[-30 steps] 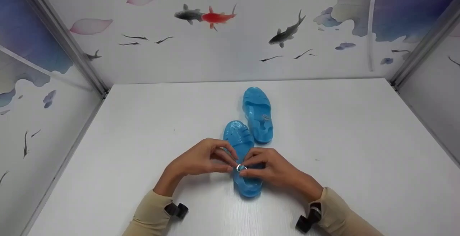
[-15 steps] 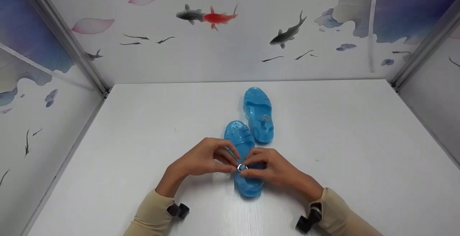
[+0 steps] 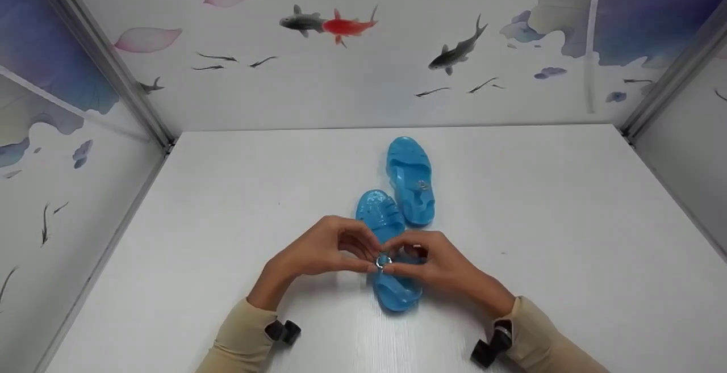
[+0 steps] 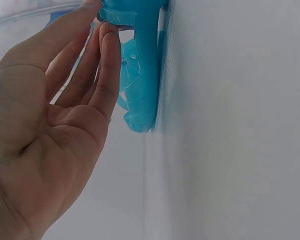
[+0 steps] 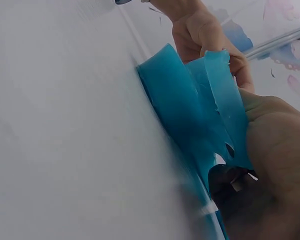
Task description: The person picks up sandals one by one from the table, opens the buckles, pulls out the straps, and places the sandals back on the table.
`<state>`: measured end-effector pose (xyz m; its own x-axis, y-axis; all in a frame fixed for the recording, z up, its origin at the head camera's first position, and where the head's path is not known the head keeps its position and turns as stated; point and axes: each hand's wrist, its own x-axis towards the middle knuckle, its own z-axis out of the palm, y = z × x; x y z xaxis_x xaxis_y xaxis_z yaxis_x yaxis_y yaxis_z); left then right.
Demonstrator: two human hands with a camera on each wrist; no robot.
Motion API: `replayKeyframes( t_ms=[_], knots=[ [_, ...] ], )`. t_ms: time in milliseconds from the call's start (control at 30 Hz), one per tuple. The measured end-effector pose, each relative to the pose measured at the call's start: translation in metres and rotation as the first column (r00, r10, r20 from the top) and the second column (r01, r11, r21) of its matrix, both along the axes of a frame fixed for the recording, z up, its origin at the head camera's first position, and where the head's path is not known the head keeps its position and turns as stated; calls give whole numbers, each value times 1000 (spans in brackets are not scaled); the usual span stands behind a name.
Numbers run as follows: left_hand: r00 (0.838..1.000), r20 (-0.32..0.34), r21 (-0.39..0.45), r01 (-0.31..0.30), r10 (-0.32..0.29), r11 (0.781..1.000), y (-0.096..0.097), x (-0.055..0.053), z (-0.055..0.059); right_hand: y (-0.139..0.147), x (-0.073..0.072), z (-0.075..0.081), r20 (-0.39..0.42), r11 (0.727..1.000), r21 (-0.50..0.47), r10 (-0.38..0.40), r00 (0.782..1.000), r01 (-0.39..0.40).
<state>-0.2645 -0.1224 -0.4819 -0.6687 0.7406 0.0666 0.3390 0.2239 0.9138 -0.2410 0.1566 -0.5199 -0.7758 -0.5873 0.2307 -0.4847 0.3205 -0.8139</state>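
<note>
A blue jelly sandal [image 3: 377, 211] lies sole down on the table, toe pointing away. My left hand [image 3: 326, 248] comes in from the left and pinches the sandal's strap at a small silvery buckle [image 3: 383, 261], thumb and fingertips meeting there. From the right, my right hand [image 3: 437, 262] pinches the strap on the buckle's other side. The right wrist view shows the raised blue strap [image 5: 225, 95] running up to the right hand's fingers, above the sandal's heel [image 5: 165, 95]. In the left wrist view the fingertips are right at the sandal's strap, partly cut off by the frame's top.
A second blue sandal [image 3: 409, 160] lies just beyond and to the right, with its own buckle [image 3: 422, 184] showing. The white table [image 3: 255, 180] is bordered by a back wall [image 3: 363, 89] and side panels printed with fish and petals.
The right hand's index finger and thumb have spread slightly around the buckle, and the buckle has turned a little. Both hands stay at the strap; the far sandal stays where it was.
</note>
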Motion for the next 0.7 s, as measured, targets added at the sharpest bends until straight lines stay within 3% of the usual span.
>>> replayKeyframes(
  t_ms=[167, 300, 500, 700],
  knots=[
    [996, -69, -32, -50, 47, 998, 5, 0, -1, 0, 0, -1, -129, 998, -68, 4, 992, -13],
    [991, -114, -71, -83, 75, 994, 8, 1, -1, 0, 1, 0, -188, 997, -74, -6, 982, -8],
    [986, -135, -135, -119, 101, 984, 9, 5, 0, 0, -1, 1, -209, 999, -33, 9, 978, -16],
    [981, -185, -200, -90, 53, 976, 12, 8, 8, 2, -1, 0, -195, 1000, -18, 6, 981, -10]
  ],
)
